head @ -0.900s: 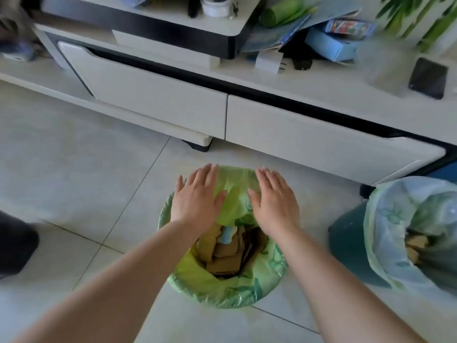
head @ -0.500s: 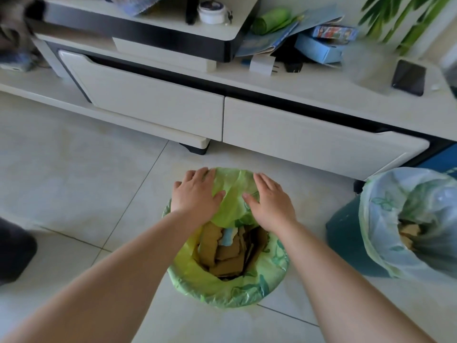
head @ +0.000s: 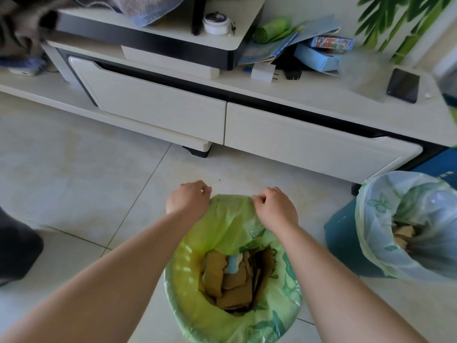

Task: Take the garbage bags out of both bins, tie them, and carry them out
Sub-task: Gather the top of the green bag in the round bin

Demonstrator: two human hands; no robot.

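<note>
We have both hands curled on the far rim of the green bag (head: pixel 222 219), left hand (head: pixel 188 198) and right hand (head: pixel 275 207) level, fingers pinched on its film. The bag lies below them, so we judge the pull is up.

A floor (head: pixel 74 169) of pale glossy tiles with thin dark grout lines is seen beneath a long, low cream TV cabinet (head: pixel 296 100) trimmed in black. Two closed drawer fronts (head: pixel 158 105) are shown side by side along its face, and a dark foot (head: pixel 197 152) is visible under the middle. A raised upper shelf (head: pixel 173 28) is set on the left, where a grey cloth (head: pixel 148 8) is draped and a small white round tin (head: pixel 217 23) is placed. On the lower top, blue boxes (head: pixel 319 55), papers and a dark phone (head: pixel 403 85) are scattered. Green plant leaves (head: pixel 395 18) are seen against a pale wall at upper right. The scene is lit by soft daylight.
</note>
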